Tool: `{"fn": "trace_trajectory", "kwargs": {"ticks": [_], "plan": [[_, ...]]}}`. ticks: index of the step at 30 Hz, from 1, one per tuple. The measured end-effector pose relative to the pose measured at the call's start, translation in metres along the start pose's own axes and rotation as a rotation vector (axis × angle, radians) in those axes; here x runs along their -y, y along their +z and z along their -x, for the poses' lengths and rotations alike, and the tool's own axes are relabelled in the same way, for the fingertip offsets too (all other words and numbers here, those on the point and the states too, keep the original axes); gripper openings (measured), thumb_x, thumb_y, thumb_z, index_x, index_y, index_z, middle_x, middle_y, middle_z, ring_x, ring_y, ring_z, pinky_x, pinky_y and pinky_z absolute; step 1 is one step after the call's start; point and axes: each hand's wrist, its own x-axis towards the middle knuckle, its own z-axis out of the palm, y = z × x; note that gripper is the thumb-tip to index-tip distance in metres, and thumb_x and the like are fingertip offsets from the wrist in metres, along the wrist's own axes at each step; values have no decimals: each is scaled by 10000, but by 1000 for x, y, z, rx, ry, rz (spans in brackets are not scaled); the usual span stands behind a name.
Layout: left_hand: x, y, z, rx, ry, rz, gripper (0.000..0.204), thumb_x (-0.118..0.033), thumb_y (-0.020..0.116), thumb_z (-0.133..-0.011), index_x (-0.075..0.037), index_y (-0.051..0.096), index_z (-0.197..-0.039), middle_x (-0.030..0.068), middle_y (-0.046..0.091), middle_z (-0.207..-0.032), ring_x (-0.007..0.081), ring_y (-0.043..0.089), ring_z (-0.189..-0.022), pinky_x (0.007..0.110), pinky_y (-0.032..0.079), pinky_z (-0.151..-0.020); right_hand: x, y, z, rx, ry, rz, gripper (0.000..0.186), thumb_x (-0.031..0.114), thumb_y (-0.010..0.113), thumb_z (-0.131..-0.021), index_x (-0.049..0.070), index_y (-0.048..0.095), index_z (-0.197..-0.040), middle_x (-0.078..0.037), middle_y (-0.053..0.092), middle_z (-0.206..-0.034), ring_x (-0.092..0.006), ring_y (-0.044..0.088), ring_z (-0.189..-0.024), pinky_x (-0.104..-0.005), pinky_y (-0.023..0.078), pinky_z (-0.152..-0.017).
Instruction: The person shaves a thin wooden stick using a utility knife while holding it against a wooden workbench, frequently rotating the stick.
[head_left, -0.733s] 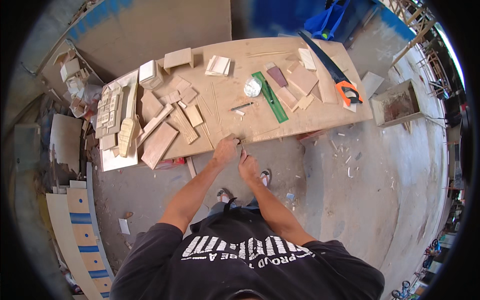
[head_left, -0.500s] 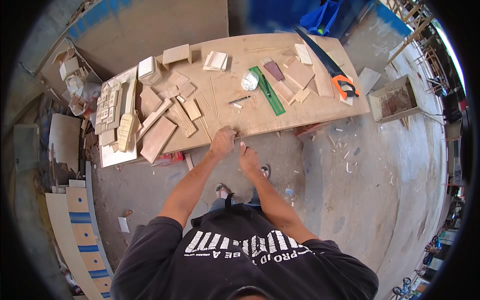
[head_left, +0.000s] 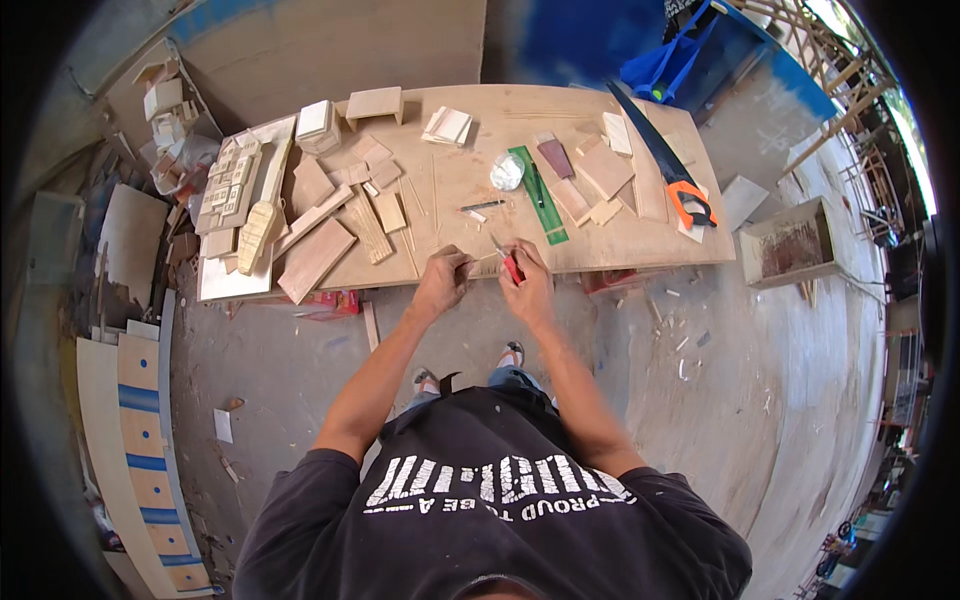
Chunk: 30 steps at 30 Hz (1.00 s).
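At the front edge of the wooden table, my left hand pinches a thin wooden stick, its fingertips curled round the near end. Just to the right, my right hand grips a red-handled knife whose narrow blade points up toward the back of the table. The stick reaches toward the knife; whether they touch I cannot tell. Beyond my hands lie a pencil, a green ruler and a crumpled silvery-white round item.
Wood offcuts and carved pieces crowd the table's left. A purple block and a handsaw lie on the right. A wooden box stands beside the table, near a blue bag. Banded boards lean at lower left.
My right hand has risen and shifted right, and the knife's blade now shows, pointing away from me. My left hand has moved less. The whole view has shifted slightly.
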Motion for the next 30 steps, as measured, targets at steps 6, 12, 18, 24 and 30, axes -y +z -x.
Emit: {"fn": "trace_trajectory", "kwargs": {"ticks": [6, 12, 18, 24, 30], "plan": [[-45, -8, -16, -101, -136, 107, 101, 21, 657, -872, 32, 727, -944, 154, 701, -907, 226, 679, -779, 323, 531, -626, -22, -11, -37, 299, 125, -142, 166, 100, 685, -858, -25, 640, -956, -141, 609, -839, -215, 563, -710, -327, 480, -686], [-53, 18, -18, -273, -285, 295, 79, -62, 698, -899, -5, 742, -931, 60, 710, -920, 144, 671, -805, 287, 528, -620, -21, -29, -59, 389, 192, -109, 163, 102, 676, -853, -22, 632, -948, -205, 638, -879, -349, 624, -763, -381, 501, -705], [-68, 49, -28, -286, -794, 842, 113, -218, 652, -960, -126, 718, -959, -27, 682, -912, 101, 653, -832, 291, 477, -603, -46, -37, -54, 354, 91, -55, 178, 127, 684, -864, -18, 622, -945, -205, 615, -849, -372, 605, -754, -408, 492, -705], [-35, 63, -38, -422, -948, 1101, 130, -252, 634, -968, -136, 675, -1010, -43, 671, -930, 102, 643, -856, 309, 466, -628, -52, -38, -45, 239, 328, -140, 142, 115, 683, -873, -11, 644, -927, -139, 648, -812, -250, 591, -679, -364, 477, -666], [-35, 71, -50, -217, -820, 647, 183, -207, 687, -947, -117, 726, -1102, 3, 715, -982, 122, 649, -878, 310, 511, -705, -67, -37, -43, 91, 514, -259, 121, 111, 716, -879, 15, 659, -926, -26, 619, -767, -84, 512, -686, -269, 457, -650]]}}
